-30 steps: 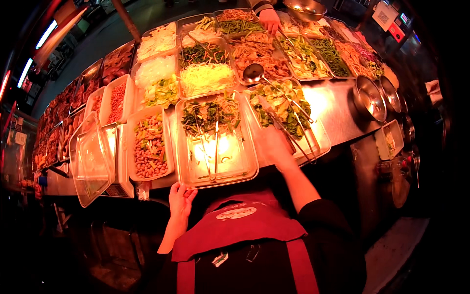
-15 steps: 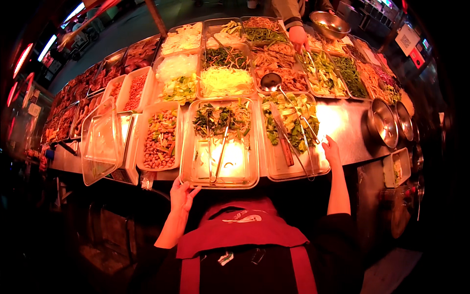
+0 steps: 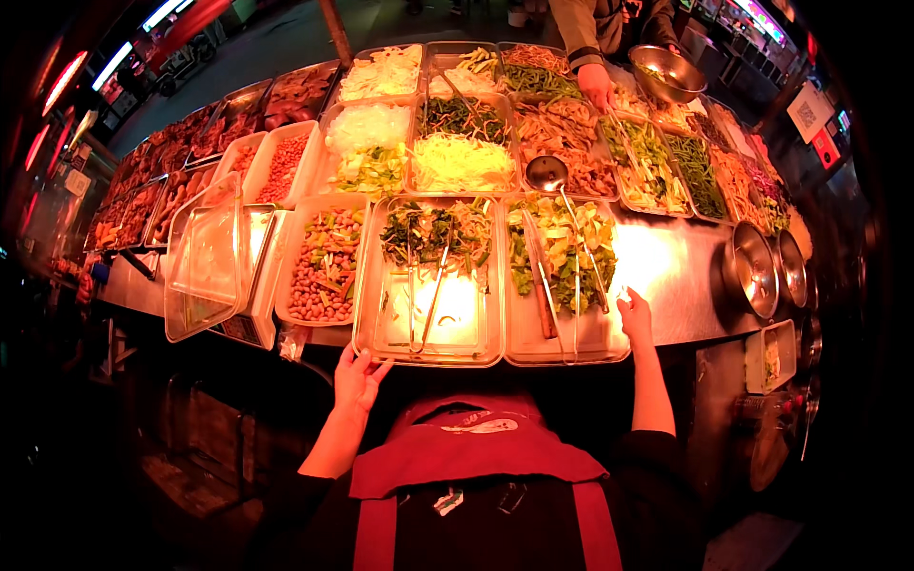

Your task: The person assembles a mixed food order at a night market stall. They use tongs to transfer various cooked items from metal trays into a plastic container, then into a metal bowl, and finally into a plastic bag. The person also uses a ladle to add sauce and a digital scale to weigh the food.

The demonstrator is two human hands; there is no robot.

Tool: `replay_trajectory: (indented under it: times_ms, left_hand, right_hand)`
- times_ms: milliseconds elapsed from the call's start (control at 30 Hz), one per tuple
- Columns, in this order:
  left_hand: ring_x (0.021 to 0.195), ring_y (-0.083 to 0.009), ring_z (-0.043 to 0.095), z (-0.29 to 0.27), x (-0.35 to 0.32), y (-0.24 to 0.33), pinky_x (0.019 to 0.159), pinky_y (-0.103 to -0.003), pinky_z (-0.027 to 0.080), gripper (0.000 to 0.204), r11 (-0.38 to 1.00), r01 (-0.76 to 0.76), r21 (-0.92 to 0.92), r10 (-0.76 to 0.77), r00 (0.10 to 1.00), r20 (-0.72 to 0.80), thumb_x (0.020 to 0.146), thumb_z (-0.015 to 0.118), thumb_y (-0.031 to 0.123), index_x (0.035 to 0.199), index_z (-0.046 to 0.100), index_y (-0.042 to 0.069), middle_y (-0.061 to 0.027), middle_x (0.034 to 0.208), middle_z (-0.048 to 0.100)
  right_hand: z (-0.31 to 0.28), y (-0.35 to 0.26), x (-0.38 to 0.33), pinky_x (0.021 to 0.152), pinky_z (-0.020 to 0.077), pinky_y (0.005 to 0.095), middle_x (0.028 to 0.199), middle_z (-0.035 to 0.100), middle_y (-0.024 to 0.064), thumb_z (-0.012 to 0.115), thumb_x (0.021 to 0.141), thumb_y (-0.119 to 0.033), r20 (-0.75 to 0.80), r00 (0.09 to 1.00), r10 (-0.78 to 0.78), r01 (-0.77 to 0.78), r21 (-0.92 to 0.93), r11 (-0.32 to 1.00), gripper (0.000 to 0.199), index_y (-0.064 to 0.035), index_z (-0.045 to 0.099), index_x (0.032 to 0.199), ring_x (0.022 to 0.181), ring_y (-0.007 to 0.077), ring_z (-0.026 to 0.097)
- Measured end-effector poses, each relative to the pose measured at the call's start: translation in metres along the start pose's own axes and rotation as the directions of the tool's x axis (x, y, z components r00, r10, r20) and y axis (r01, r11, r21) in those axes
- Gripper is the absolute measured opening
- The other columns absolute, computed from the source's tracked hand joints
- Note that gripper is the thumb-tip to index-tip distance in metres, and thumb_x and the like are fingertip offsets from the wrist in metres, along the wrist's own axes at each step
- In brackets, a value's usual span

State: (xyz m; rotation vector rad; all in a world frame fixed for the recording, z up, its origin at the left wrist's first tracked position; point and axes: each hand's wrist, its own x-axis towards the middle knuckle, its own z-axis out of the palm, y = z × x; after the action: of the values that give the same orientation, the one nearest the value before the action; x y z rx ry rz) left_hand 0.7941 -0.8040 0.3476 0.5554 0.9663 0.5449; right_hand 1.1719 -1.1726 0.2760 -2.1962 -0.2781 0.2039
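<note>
My left hand [image 3: 358,383] grips the near left corner of a clear tray [image 3: 362,333], its fingers apart along the rim. Cooked greens [image 3: 440,233] lie in the far half of that tray, with metal tongs [image 3: 434,303] resting inside. Just to the right, a second clear tray [image 3: 602,350] stands against it. My right hand [image 3: 636,319] is closed on that second tray's right rim. Inside are leafy vegetables [image 3: 583,252], a wooden-handled utensil [image 3: 546,303] and metal tongs [image 3: 598,276]. A ladle [image 3: 547,173] rests at its far side, bowl upward.
A tub of peanuts [image 3: 322,276] stands left, beside a tilted clear container [image 3: 205,252]. Several food trays fill the counter beyond. Metal bowls [image 3: 752,269] lean at the right. Across the counter, another person's hand [image 3: 596,88] is over a vegetable tray, near a metal bowl [image 3: 668,73].
The right-hand tray has slid left with my right hand, closing the gap to the tray of greens. My left hand stays on its tray corner. The view has shifted slightly.
</note>
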Motion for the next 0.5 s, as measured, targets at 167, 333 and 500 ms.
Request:
replay_trajectory:
  times_ms: [167, 333, 500]
  left_hand:
    - [0.076, -0.0144, 0.054, -0.044, 0.027, -0.039, 0.083, -0.043, 0.049, 0.028, 0.983, -0.072, -0.170, 0.074, 0.997, 0.007, 0.087, 0.052, 0.010, 0.115, 0.047, 0.009, 0.0001, 0.080, 0.051]
    - [0.076, -0.0157, 0.054, -0.045, 0.023, -0.045, 0.075, -0.035, 0.049, 0.033, 0.993, -0.018, -0.115, 0.021, 1.000, 0.020, 0.087, 0.055, 0.025, 0.115, 0.048, 0.011, -0.0004, 0.080, 0.051]
    - [0.070, -0.0161, 0.051, -0.038, 0.007, -0.039, 0.072, -0.034, 0.048, 0.041, 0.987, 0.112, -0.111, -0.133, 0.971, -0.197, 0.085, 0.054, 0.040, 0.107, 0.049, 0.007, -0.0017, 0.073, 0.049]
  right_hand:
    - [0.009, -0.035, -0.022, 0.053, 0.0370, 0.0230, 0.063, 0.044, -0.0013, 0.058, 0.080, -0.017, -0.045, 0.995, 0.089, -0.088, 0.040, 0.995, 0.041, -0.0014, 0.053, 0.117, 0.058, 0.0065, 0.040]
    - [0.013, -0.042, -0.019, 0.066, 0.0414, 0.0260, 0.074, 0.052, 0.0043, 0.058, 0.081, -0.018, -0.150, 0.977, 0.151, -0.139, 0.090, 0.986, 0.041, -0.0013, 0.052, 0.118, 0.070, 0.0119, 0.047]
    - [0.016, -0.108, -0.040, 0.087, 0.0374, 0.0399, 0.111, 0.047, 0.0184, 0.062, 0.076, -0.018, -0.302, 0.848, -0.436, 0.371, -0.251, 0.894, 0.051, -0.0001, 0.044, 0.121, 0.100, 0.0333, 0.044]
